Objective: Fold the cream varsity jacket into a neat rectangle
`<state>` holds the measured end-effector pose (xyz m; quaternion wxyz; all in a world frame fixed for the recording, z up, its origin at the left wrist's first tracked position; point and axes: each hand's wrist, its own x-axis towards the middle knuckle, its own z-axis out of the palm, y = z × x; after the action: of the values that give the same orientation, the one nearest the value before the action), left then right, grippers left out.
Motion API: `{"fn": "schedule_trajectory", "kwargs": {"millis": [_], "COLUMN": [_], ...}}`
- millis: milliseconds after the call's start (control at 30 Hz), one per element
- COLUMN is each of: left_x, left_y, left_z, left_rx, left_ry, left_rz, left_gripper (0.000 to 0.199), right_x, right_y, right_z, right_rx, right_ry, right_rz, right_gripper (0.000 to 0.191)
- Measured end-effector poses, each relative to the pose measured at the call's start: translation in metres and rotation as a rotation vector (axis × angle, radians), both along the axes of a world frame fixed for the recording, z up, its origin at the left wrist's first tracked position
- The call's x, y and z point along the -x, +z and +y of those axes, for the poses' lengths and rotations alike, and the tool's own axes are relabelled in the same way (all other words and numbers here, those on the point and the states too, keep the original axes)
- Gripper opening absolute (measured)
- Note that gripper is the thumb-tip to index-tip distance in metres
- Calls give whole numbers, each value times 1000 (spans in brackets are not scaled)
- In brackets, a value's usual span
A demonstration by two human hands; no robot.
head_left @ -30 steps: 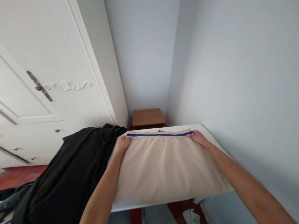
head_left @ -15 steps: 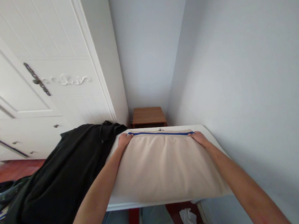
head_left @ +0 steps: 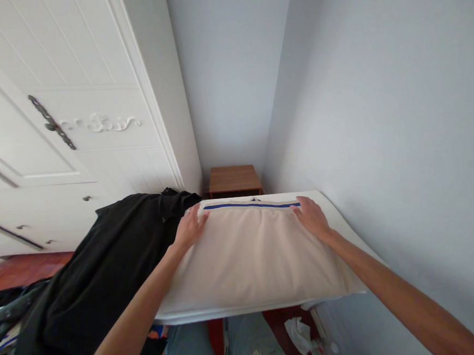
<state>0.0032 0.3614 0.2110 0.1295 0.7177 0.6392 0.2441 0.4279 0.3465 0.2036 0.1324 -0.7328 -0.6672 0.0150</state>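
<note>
A cream cloth garment (head_left: 253,253) with a dark blue stripe along its far edge lies spread over a white board (head_left: 334,213). Soft folds run down its middle. My left hand (head_left: 190,226) rests at its far left corner, thumb and fingers apart. On the far right corner lies my right hand (head_left: 311,215), its fingers also parted, touching the end of the stripe.
Black clothing (head_left: 101,275) drapes along the board's left side. A white wardrobe (head_left: 108,165) stands at left, a wooden nightstand (head_left: 234,179) beyond the board, a grey wall at right. Crumpled white tissue (head_left: 299,335) lies below.
Both hands have loosened their pinch on the striped edge and their fingers have spread. The left hand has come slightly nearer and to the left. The view has shifted a little.
</note>
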Motion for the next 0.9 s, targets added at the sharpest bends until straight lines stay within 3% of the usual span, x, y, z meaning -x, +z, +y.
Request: {"fn": "schedule_trajectory", "kwargs": {"millis": [100,167,300,433,567,667,767,833,900], "left_x": [-9,-7,12,26,31,39,53,59,61], "left_y": [-14,-26,-41,-45,-39,-27,-19,-21,-28], "left_z": [-25,-29,-22,-17,-21,-40,-86,-127,-166], "left_rx": [-66,-55,-15,1,93,143,90,42,13], "left_ry": [-428,-592,-608,-582,-418,-269,22,292,500], "left_rz": [80,132,124,36,-106,-175,-248,-343,-366], "left_gripper": [66,67,64,67,76,82,82,84,78], "right_x": [17,15,-11,-25,-31,-55,-91,-108,-114], "right_y": [-19,-33,-47,-39,-22,-15,-26,-42,-59], "right_z": [-29,-40,-39,-34,-55,-94,-151,-191,-225], "right_rx": [-61,-23,78,54,-122,-316,-376,-333,-256], "right_ry": [412,553,494,430,267,47,-313,-559,-696], "right_rz": [-12,10,114,299,406,517,524,547,697], "right_gripper": [57,60,65,66,77,88,94,93,94]}}
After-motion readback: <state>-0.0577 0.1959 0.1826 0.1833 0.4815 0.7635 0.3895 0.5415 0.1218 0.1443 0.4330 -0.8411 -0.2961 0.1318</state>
